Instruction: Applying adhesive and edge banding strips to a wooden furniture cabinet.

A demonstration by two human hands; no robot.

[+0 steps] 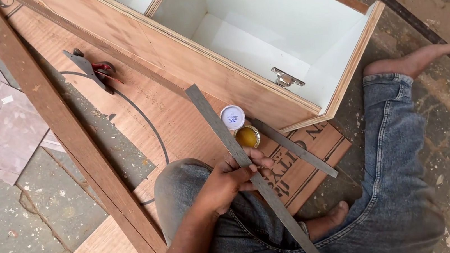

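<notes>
- Fingers of the left hand are curled together around a long grey laminate strip, thumb on top, gripping it near its middle.
- Strip runs slantwise from the plywood sheet down across the person's lap, over the blue jeans.
- Right hand cannot be seen, so its fingers cannot be told.
- Just beyond the gripping hand stands a small open tin of yellow adhesive, its white round lid touching it.
- Second grey strip lies beside the tin, near the first.
- Plywood cabinet box with a white inside and a metal hinge lies behind.
- Red-handled tool rests well apart, upper left.
</notes>
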